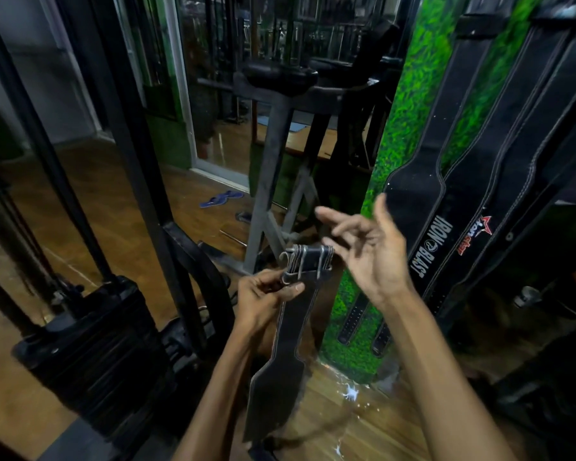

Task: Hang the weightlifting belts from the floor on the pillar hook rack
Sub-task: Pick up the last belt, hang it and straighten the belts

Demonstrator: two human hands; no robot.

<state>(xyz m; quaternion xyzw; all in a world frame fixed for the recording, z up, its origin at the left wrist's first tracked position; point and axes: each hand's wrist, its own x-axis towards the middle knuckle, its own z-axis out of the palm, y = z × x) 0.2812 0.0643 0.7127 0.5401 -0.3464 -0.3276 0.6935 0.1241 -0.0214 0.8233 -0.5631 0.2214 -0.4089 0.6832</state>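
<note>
The step in hand looks like readying one belt for the rack. Low in the middle of the frame the left hand pinches a black stitched leather weightlifting belt just under its silver metal buckle, thumb across the strap, so the buckle end stands up and the wide part hangs down toward the floor. The right hand holds nothing: its fingers are spread and relaxed, just right of the buckle, not touching it as far as I can tell.

To the right stands the green leaf-patterned pillar, and two black belts with printed logos already hang down its face (their hooks are above the top edge, out of sight). So the next move, I judge, calls for lifting the buckle end up and rightward to a free hook, probably with the right hand steadying the buckle.

The glossy brown wooden floor shows pale splashes near the pillar's foot. A black weight-stack machine fills the lower left, a grey steel frame stands behind, and blue sandals lie farther back.
</note>
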